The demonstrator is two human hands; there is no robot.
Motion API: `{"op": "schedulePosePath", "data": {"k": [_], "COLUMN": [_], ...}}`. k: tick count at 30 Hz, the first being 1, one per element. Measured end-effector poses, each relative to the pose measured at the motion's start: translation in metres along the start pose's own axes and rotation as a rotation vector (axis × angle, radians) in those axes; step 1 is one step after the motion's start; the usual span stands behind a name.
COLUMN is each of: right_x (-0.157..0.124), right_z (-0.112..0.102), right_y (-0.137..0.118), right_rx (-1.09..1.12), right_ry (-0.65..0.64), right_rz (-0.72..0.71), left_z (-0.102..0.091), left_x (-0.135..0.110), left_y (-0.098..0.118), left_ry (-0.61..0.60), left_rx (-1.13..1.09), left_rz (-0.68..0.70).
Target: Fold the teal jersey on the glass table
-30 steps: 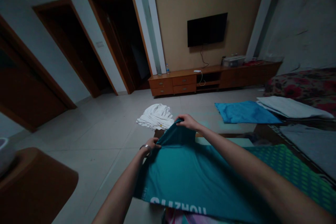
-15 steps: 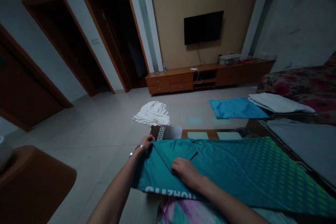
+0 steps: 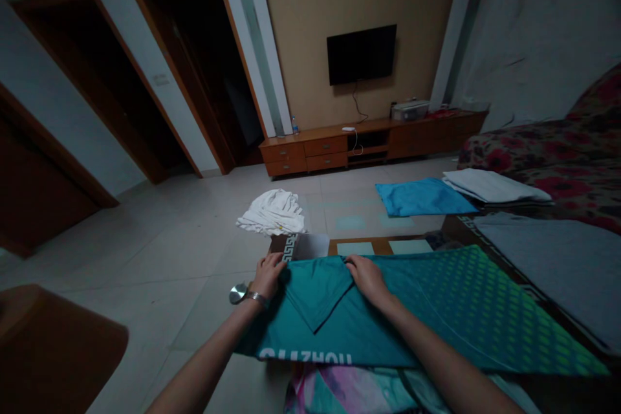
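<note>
A teal jersey (image 3: 398, 330) with a green dotted pattern at its right end lies spread lengthwise in front of me. White letters run along its near edge. My left hand (image 3: 270, 275) has its fingers curled over the jersey's far left corner; a metal watch (image 3: 239, 294) is on that wrist. At the far edge, my right hand (image 3: 367, 277) pinches the fabric. Between the hands, a folded flap (image 3: 315, 294) of the jersey forms a triangle whose tip points toward me. Under the near edge, a pink, purple and turquoise patterned cloth (image 3: 349, 388) shows.
Beyond the jersey are a crumpled white cloth (image 3: 272, 212), a folded blue cloth (image 3: 424, 197) and a folded white cloth (image 3: 495, 186). Grey fabric (image 3: 548, 259) lies to the right, near a floral sofa (image 3: 548, 154). A brown rounded seat (image 3: 63, 349) stands at left.
My right hand has moved from the middle of the flap to the jersey's far edge. The flap now lies as a triangle pointing toward me. The whole view has shifted slightly.
</note>
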State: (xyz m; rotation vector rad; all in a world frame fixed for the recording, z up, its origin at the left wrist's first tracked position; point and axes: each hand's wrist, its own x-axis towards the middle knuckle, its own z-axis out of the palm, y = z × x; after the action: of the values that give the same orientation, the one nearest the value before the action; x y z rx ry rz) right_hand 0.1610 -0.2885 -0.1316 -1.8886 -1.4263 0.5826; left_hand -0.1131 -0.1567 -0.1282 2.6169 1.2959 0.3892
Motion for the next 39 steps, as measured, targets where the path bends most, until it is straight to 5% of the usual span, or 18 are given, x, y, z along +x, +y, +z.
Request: {"op": "schedulePosePath", "data": {"k": [6,10,16,22,29,34,39], "right_x": [0.047,0.056,0.062,0.064,0.036,0.005,-0.011], "right_z": [0.016,0.024,0.023,0.026,0.027,0.021,0.024], "right_y": [0.015,0.013,0.012,0.014,0.02,0.02,0.01], "right_rx": [0.19,0.365,0.564,0.536,0.224,0.006,-0.333], "right_ry": [-0.061,-0.078,-0.086,-0.084,-0.01,0.004,0.121], "right_rz": [0.162,0.238,0.338,0.328,0.149,0.085,-0.089], "left_z": [0.033,0.049,0.047,0.038,0.033,0.044,0.034], "left_x": [-0.035,-0.035,-0.026,-0.036,-0.068,-0.099,-0.086], "left_y": [0.112,0.149,0.144,0.139,0.134,0.13,0.121], "left_ry": [-0.105,-0.21,-0.292,-0.331,-0.253,-0.324,-0.219], "left_rx": [0.085,0.197,0.204,0.131,0.018,-0.001,0.098], "left_rz": [0.166,0.103,0.111,0.112,0.129,0.124,0.047]}}
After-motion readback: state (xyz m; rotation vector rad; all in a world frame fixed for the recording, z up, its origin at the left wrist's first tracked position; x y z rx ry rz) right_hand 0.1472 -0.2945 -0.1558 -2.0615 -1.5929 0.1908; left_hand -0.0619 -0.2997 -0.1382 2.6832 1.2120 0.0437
